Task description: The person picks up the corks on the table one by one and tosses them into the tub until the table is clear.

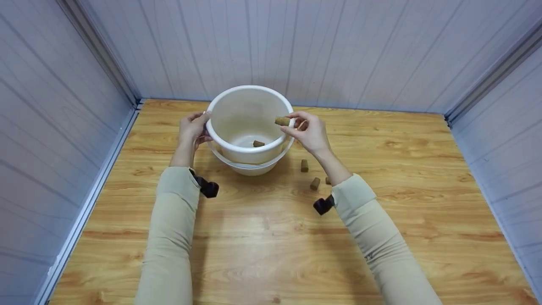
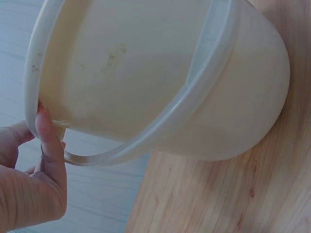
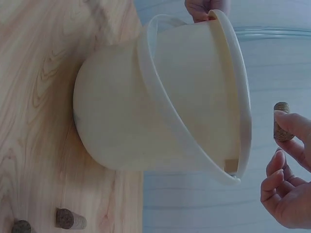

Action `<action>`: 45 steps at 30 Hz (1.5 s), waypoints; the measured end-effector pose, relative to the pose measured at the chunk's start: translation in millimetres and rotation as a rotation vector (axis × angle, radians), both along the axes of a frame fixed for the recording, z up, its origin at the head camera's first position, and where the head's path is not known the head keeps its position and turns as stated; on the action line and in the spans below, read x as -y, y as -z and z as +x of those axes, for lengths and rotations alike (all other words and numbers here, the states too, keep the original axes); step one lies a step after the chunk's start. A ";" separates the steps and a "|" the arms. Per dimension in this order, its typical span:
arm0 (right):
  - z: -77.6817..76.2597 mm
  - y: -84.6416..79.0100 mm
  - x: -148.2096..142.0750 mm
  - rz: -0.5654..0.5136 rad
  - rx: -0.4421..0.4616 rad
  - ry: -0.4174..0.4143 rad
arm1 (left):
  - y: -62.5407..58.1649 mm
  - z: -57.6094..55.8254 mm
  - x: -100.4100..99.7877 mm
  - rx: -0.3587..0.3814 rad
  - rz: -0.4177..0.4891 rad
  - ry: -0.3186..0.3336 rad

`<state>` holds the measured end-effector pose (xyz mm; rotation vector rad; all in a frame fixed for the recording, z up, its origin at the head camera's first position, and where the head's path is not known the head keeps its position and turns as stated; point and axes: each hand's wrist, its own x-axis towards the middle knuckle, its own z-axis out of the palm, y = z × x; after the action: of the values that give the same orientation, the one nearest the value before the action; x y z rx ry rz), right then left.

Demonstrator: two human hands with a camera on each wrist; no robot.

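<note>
A white plastic bucket [image 1: 245,159] stands on the wooden surface, its handle hanging down across the front. My left hand [image 1: 192,131] grips the rim at the left side, thumb over the edge, as the left wrist view also shows. Between thumb and fingers, my right hand [image 1: 310,131] pinches a cork [image 1: 282,121] at the bucket's right rim; in the right wrist view this cork [image 3: 282,121] is above the mouth, apart from the rim. Inside, on the bucket's bottom, lies another cork [image 1: 258,144].
To the right of the bucket are a standing cork [image 1: 304,165], a tilted cork [image 1: 315,183] and one more cork [image 1: 328,181] partly behind the right forearm. Panelled walls [image 1: 271,46] border the wooden surface [image 1: 254,245] at the back and both sides.
</note>
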<state>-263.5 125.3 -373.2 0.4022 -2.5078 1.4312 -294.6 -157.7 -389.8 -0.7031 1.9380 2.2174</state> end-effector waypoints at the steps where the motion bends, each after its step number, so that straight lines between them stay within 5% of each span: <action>1: -2.2 -0.6 2.1 0.010 0.005 0.002 | -0.3 0.0 -0.3 0.000 0.001 -0.001; 19: -27.9 -9.0 27.8 0.088 0.077 0.029 | -0.1 -3.3 -2.9 -0.019 -0.005 0.008; 45: -16.9 -3.6 11.1 -0.067 0.011 0.026 | -1.7 -4.0 -3.9 -0.016 0.029 0.006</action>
<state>-280.4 114.2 -369.6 0.3500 -2.4566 1.5064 -298.6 -153.8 -388.2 -0.6775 1.9091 2.2495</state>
